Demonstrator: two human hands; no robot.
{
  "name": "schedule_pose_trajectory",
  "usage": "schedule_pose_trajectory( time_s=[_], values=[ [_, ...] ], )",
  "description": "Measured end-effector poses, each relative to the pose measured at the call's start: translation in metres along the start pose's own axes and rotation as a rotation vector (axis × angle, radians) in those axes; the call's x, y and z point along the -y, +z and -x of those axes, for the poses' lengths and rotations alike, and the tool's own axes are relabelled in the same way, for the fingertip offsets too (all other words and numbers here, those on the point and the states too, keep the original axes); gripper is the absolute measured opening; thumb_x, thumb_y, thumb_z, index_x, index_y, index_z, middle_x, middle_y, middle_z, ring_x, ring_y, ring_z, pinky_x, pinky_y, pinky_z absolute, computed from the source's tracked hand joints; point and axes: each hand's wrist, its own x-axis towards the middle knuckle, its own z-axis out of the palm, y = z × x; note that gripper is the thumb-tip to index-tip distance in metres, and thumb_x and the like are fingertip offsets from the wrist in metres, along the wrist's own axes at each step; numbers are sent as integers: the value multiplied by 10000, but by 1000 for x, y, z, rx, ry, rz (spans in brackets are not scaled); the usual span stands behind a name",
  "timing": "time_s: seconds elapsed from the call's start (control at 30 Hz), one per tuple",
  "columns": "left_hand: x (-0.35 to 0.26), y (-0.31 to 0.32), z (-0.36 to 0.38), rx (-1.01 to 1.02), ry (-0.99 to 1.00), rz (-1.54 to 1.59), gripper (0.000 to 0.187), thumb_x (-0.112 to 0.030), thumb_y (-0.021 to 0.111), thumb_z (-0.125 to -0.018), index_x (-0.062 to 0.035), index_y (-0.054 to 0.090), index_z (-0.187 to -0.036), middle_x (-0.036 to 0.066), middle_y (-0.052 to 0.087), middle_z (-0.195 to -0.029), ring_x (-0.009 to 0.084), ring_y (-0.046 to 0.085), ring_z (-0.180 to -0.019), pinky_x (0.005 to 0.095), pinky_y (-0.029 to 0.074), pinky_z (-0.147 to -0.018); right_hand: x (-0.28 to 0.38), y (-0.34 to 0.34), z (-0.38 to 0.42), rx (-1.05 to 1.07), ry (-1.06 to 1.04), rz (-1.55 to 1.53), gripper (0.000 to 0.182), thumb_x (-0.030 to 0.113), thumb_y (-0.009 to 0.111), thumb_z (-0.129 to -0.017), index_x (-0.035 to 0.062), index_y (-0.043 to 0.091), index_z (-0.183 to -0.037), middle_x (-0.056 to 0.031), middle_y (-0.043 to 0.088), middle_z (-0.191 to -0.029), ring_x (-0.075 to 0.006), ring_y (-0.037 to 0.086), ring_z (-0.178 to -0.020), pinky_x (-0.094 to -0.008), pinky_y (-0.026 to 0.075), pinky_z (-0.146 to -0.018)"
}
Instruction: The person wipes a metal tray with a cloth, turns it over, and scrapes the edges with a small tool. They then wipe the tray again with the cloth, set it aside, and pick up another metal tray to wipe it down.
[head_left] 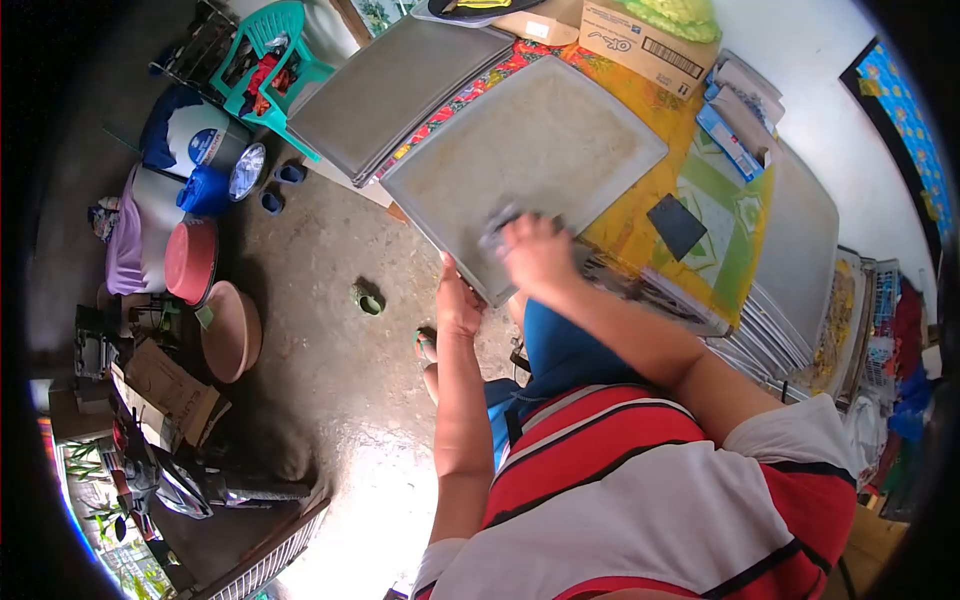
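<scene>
A large grey metal baking tray point(540, 130) lies on the table, its near corner jutting past the table edge toward my body. My left hand point(459, 300) grips the tray's rim by that near corner, thumb up along the side. Over the near part of the tray, my right hand point(538, 250) is closed on a crumpled greyish cloth point(498, 222) pressed to the surface; hand and cloth are smeared by motion. Brownish stains mark the tray's face. Beside it on the left sits a stack of darker trays point(400, 90).
The table has a yellow patterned cover point(640, 215) with a dark square piece point(677, 226) on it. A cardboard box point(640, 45) and a blue box point(730, 140) stand behind. Upright trays point(770, 330) lean at the right. A green chair point(300, 85) and basins point(232, 330) are left.
</scene>
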Motion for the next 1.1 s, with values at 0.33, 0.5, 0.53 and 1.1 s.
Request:
schedule_pose_trajectory(
  time_s=[0.33,0.5,0.53,1.1],
  values=[
    [-2,-52,-6,-330,790,-537,623,-345,482,-993,-60,276,-1507,195,421,-1459,282,435,-1319,383,323,-1094,14,-49,3,72,-35,-1334,423,383,601,-924,4,594,-1114,-197,669,-913,-323,659,-880,-394,490,-796],
    [20,5,63,-19,1030,-1670,758,-166,621,-811,-170,309,-1503,132,369,-1505,330,290,-1421,633,106,-1137,-50,-72,3,74,322,-1817,341,262,631,-944,21,581,-1180,-11,636,-998,-80,581,-889,-245,476,-800],
    [29,15,64,-5,1028,-1808,744,-174,619,-814,-201,323,-1497,122,379,-1498,330,295,-1419,668,89,-1120,-60,-79,5,23,397,-1860,331,260,629,-945,19,583,-1166,-15,637,-996,-93,583,-885,-256,475,-807],
    [-99,111,136,-123,1237,-2077,487,-37,591,-755,-130,589,-1233,119,683,-977,273,689,-800,388,575,-642,-132,-130,17,-879,433,-1678,308,247,525,-1015,143,480,-1302,-4,486,-1212,-106,439,-1032,-272,340,-961]
  ],
)
